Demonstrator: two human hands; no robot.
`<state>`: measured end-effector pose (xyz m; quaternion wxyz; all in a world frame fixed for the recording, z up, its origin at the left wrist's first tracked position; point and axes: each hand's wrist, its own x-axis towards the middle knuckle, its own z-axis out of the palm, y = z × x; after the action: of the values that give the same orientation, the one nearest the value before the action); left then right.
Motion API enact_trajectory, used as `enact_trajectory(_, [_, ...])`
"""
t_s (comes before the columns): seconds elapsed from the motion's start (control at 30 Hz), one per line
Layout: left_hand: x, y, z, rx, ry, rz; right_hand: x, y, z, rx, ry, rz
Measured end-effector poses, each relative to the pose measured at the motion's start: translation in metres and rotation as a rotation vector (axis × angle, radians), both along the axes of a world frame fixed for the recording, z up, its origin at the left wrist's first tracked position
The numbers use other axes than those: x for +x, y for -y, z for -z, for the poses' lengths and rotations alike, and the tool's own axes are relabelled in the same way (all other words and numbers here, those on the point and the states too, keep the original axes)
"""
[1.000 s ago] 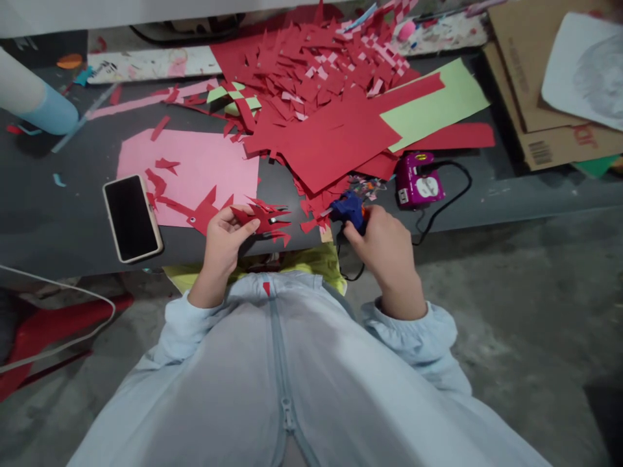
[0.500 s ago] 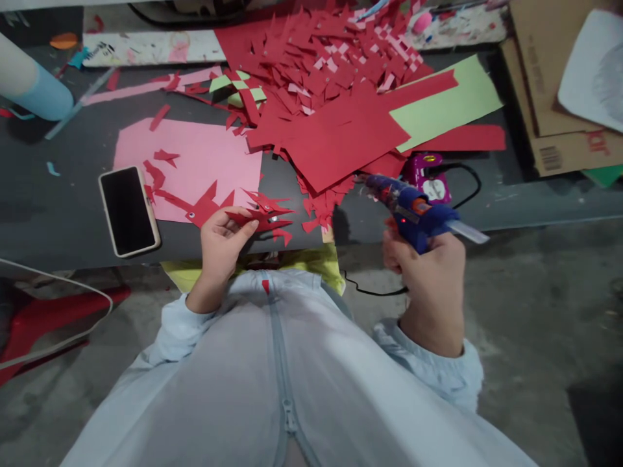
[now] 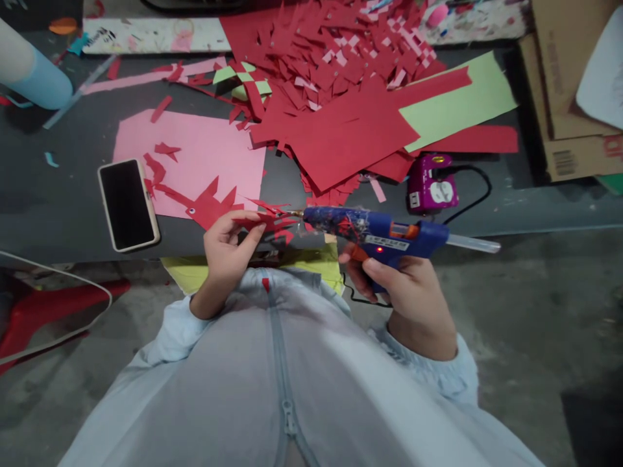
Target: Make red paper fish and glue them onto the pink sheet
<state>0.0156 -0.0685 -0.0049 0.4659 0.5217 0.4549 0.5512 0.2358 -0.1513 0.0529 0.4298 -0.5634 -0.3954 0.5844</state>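
Note:
My left hand pinches a spiky red paper cutout between thumb and fingers, just over the table's front edge. My right hand is wrapped round the handle of a blue glue gun, a finger at its orange trigger. The gun points left, with its nozzle at the right end of the held cutout; whether they touch I cannot tell. A clear glue stick juts from the gun's back, and a red light glows on its side. Beside my left hand lies a red paper shape with a stuck-on eye.
A pink sheet lies under red scraps, with a phone at its left. Behind are a heap of red paper pieces, a red sheet and a green strip. A purple plug box and cardboard are at right.
My right hand has brought the glue gun left and toward me, turning it nearly level, so its nozzle is now at the cutout. My left hand has barely moved.

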Motion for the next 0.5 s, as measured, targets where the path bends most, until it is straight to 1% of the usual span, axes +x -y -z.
enact_trajectory(0.2, [-0.0021,0.0004,0.0029,0.181,-0.031,0.016,-0.0037,-0.0028,0.0000,-0.019,-0.048,-0.048])
enact_trajectory(0.5, [-0.0024,0.0018,-0.0009,0.287,-0.081,0.031,-0.0051,-0.0036,0.0007,-0.072,-0.075,-0.070])
